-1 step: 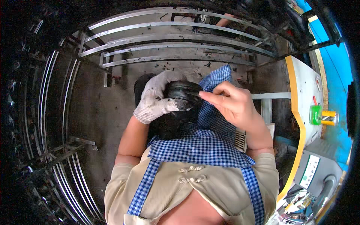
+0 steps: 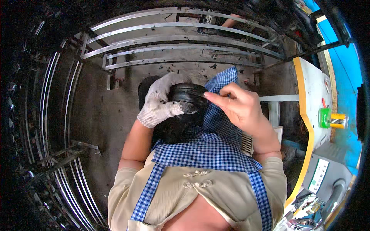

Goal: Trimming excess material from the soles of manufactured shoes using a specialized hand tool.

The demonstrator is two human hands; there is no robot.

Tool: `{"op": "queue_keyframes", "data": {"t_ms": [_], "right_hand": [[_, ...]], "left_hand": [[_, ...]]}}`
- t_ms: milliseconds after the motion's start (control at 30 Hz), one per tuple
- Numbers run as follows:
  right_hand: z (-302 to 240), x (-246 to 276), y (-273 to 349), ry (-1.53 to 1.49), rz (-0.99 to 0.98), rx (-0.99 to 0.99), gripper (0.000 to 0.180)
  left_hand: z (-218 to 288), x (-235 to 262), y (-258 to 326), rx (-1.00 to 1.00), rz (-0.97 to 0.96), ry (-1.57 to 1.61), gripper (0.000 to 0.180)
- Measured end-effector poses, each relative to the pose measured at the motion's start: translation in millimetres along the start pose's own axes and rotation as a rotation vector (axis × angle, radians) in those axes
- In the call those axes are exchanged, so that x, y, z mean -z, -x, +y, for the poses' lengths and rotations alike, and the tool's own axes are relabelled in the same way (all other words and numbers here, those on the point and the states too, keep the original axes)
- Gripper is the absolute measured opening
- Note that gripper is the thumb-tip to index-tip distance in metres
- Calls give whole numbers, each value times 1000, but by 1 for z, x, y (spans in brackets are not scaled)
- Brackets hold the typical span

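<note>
My left hand (image 2: 161,101), in a pale knit glove with a blackened thumb tip, is wrapped round a black, round, ribbed part (image 2: 187,92) that looks like rubber. The part sits above my lap, in front of the blue checked apron (image 2: 208,152). My bare right hand (image 2: 239,106) is at the part's right edge, thumb and index finger pinched together with the tips against or just beside it. Whatever lies between those fingertips, if anything, is too small to make out. The underside of the part is hidden against dark cloth.
Metal rails (image 2: 173,40) cross ahead, with dark scraps on the floor (image 2: 154,69) beneath. More racks (image 2: 63,111) stand at the left. On the right is a white table (image 2: 310,92) with a yellow edge, carrying a green-and-yellow container (image 2: 325,117) and a grey machine (image 2: 327,165).
</note>
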State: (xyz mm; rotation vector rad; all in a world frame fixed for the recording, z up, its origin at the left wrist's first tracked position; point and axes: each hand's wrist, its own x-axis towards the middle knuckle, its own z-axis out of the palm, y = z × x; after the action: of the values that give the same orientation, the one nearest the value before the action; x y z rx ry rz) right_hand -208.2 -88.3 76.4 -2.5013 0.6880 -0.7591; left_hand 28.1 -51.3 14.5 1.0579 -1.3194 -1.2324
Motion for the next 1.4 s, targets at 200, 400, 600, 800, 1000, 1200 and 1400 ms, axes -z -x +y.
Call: {"op": "queue_keyframes", "data": {"t_ms": [200,400,600,800,1000,1200,1400], "right_hand": [[10,-7,1,-4,223,-119,33],[1,16,1,79,-22,25,29],[-9,34,-9,164,-79,44,29],[-8,26,-15,179,-60,53,28],[-3,31,-7,137,-81,46,29],[5,7,-18,149,20,80,30],[30,-27,-1,-437,80,-300,41]], "left_hand": [[-8,4,8,-61,70,8,74],[-3,5,10,-8,83,-10,74],[-2,5,8,-4,56,-70,73],[-7,4,8,-14,53,-35,71],[-8,3,9,23,57,24,70],[-14,3,4,11,59,35,69],[18,15,6,46,107,51,70]]}}
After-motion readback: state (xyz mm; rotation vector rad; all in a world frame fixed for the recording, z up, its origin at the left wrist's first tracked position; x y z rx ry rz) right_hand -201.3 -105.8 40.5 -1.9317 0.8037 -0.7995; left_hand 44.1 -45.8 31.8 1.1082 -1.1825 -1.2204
